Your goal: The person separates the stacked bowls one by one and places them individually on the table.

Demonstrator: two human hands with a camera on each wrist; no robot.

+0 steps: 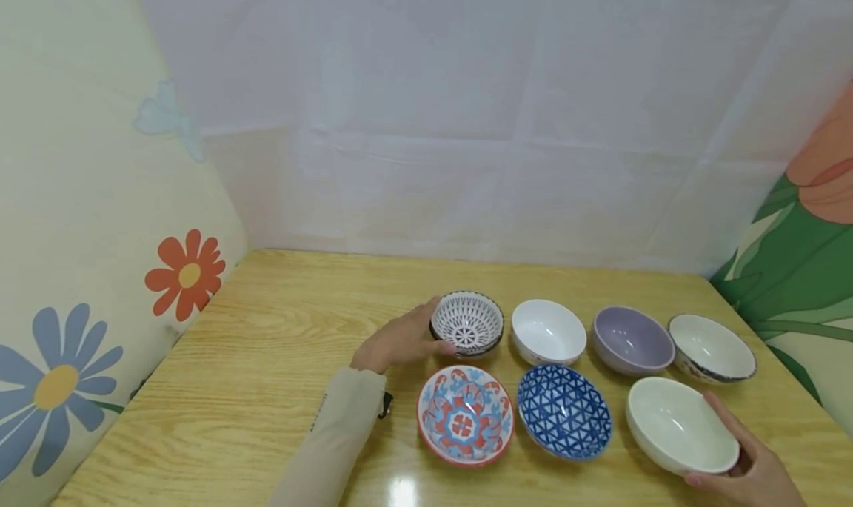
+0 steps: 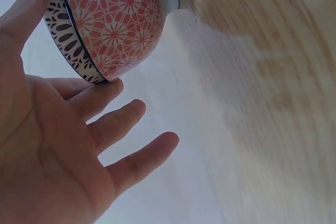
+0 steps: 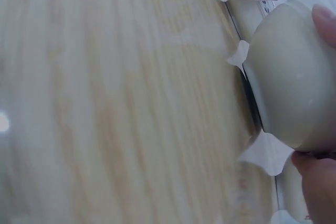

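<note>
My left hand [image 1: 406,337] is at the back row's left end, its thumb and fingers around a small bowl [image 1: 466,323] with a dark-and-white patterned inside. In the left wrist view this bowl's outside [image 2: 118,19] is coral red with white flowers; thumb and a fingertip meet its rim, the other fingers spread apart. At the front right, my right hand [image 1: 753,455] grips a plain cream bowl [image 1: 680,425] by its side. The right wrist view has the cream bowl's smooth outside [image 3: 294,77], tilted, between thumb and fingers.
A red-and-blue patterned bowl [image 1: 466,416] and a blue-and-white bowl [image 1: 564,412] stand in front. Behind are a white bowl [image 1: 549,331], a purple bowl [image 1: 633,340] and a dark-rimmed white bowl [image 1: 711,348]. The wooden table [image 1: 266,359] meets a white cloth backdrop [image 1: 433,159].
</note>
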